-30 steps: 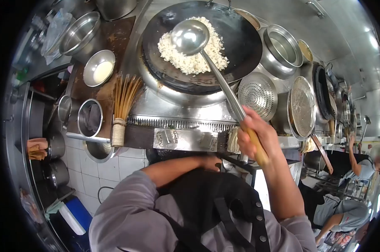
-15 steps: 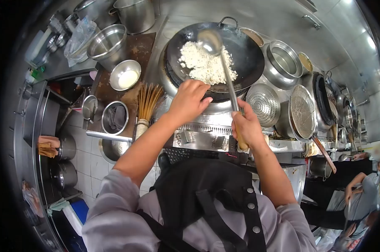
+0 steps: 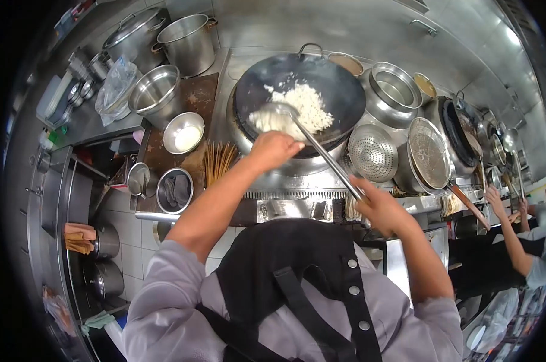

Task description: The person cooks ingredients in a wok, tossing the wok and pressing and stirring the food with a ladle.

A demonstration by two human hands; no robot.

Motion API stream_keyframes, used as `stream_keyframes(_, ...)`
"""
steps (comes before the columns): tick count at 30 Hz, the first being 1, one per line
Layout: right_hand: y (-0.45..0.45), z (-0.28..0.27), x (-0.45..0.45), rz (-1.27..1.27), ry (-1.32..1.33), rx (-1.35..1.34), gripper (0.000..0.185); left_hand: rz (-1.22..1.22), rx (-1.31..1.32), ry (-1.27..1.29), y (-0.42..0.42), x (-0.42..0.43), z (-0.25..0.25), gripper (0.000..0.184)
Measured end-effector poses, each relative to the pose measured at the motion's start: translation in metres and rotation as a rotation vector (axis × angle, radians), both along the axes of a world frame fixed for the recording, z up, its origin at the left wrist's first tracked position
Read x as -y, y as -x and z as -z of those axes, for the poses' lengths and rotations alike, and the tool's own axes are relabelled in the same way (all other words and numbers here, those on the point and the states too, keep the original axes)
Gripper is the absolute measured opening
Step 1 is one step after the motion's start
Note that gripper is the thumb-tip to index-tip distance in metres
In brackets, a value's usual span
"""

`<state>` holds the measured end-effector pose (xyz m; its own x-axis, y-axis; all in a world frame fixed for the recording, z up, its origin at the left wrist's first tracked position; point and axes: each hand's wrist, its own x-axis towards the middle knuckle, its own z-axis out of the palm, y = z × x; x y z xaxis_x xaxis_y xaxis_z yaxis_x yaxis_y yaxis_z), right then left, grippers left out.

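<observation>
Cooked rice point(image 3: 309, 104) lies in the black wok point(image 3: 342, 90), mostly in the middle and toward the near left. My left hand point(image 3: 275, 149) is closed at the wok's near rim, with the thumb pointing right; the exact grip there is partly hidden. My right hand point(image 3: 378, 205) is wrapped round the handle end of a long metal ladle point(image 3: 327, 155). The ladle's bowl is down in the wok at the near left, touching the rice and slightly blurred.
A perforated strainer point(image 3: 373, 153), a mesh skimmer point(image 3: 428, 152) and metal pots point(image 3: 396, 90) stand to the right. On the left are a bamboo brush point(image 3: 218, 161), a small bowl point(image 3: 184, 133) and a steel pot point(image 3: 155, 96). Another person's arm point(image 3: 514, 241) shows far right.
The ladle's bowl has swung from the far side of the rice to the near left of the wok. My right hand has moved right and slightly down. The rice has shifted and scattered.
</observation>
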<state>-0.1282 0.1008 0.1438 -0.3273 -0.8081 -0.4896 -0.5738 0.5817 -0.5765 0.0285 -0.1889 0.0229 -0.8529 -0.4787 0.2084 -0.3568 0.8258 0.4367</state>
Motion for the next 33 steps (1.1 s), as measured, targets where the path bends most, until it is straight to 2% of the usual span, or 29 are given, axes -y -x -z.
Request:
stream_keyframes(1,0.002,-0.017,-0.031,-0.026,-0.024,-0.04,0.063,0.005,0.029,0.023,-0.003,-0.012,-0.008,0.051)
stream_keyframes(3,0.015,-0.03,-0.052,-0.047,-0.046,-0.078,0.062,0.102,-0.057,0.033,-0.009,-0.031,-0.027,0.047)
stream_keyframes(5,0.014,-0.026,-0.066,0.002,-0.05,-0.012,0.062,0.144,-0.057,0.036,-0.005,-0.04,-0.014,0.046)
stream_keyframes(6,0.01,-0.011,-0.051,0.079,-0.049,-0.047,0.062,0.079,-0.102,0.081,0.005,-0.038,0.005,0.045)
stream_keyframes(8,0.02,0.064,-0.022,0.027,0.16,-0.275,0.064,0.031,-0.155,0.132,0.007,-0.049,0.017,0.044)
stream_keyframes(9,0.025,0.089,-0.004,0.002,0.23,-0.4,0.064,0.023,-0.035,0.139,-0.005,-0.068,0.02,0.045)
stream_keyframes(10,0.017,0.087,0.013,0.029,0.142,-0.411,0.066,0.009,0.089,0.14,-0.02,-0.089,0.024,0.046)
stream_keyframes(12,0.009,0.075,-0.003,0.006,0.334,-0.284,0.065,0.157,-0.002,-0.002,-0.063,-0.115,0.021,0.047)
stream_keyframes(14,0.002,0.021,-0.047,0.038,0.249,-0.054,0.064,0.126,0.006,0.11,-0.06,-0.099,-0.016,0.047)
stream_keyframes(16,-0.001,-0.016,-0.086,0.179,0.05,0.264,0.061,0.084,0.0,0.217,-0.042,-0.07,-0.034,0.046)
stream_keyframes(18,-0.003,-0.02,-0.089,0.157,0.026,0.261,0.06,0.071,-0.156,0.207,-0.008,-0.041,-0.01,0.044)
stream_keyframes(20,-0.007,0.0,-0.064,0.179,0.024,0.026,0.06,0.028,-0.176,0.227,0.006,-0.042,0.021,0.045)
stream_keyframes(21,-0.001,0.027,-0.05,0.157,0.118,-0.041,0.061,-0.022,-0.202,0.241,0.011,-0.044,0.027,0.045)
stream_keyframes(22,0.003,0.056,-0.037,0.164,0.124,-0.049,0.061,-0.009,-0.137,0.242,0.004,-0.057,0.031,0.045)
stream_keyframes(24,0.01,0.098,-0.02,-0.025,0.39,-0.438,0.062,0.015,0.088,0.161,-0.034,-0.099,0.031,0.046)
stream_keyframes(25,0.007,0.086,-0.028,-0.017,0.389,-0.432,0.062,0.08,0.155,0.114,-0.056,-0.11,0.033,0.046)
stream_keyframes(26,0.003,0.059,-0.043,0.019,0.355,-0.284,0.063,0.125,0.105,0.021,-0.069,-0.114,0.026,0.045)
stream_keyframes(28,-0.001,0.01,-0.081,0.097,0.258,-0.03,0.064,0.081,-0.014,0.238,-0.065,-0.104,-0.009,0.043)
stream_keyframes(29,0.001,-0.005,-0.099,0.144,0.196,0.076,0.064,0.083,-0.079,0.25,-0.052,-0.087,-0.017,0.044)
stream_keyframes(30,0.004,-0.01,-0.105,0.137,0.189,0.08,0.064,0.083,-0.146,0.263,-0.037,-0.068,-0.024,0.044)
stream_keyframes(32,0.006,-0.016,-0.11,0.118,0.096,0.012,0.065,0.05,-0.108,0.222,-0.007,-0.047,-0.024,0.047)
stream_keyframes(33,0.006,-0.003,-0.095,0.018,0.161,-0.178,0.064,0.056,-0.107,0.224,-0.004,-0.049,-0.011,0.047)
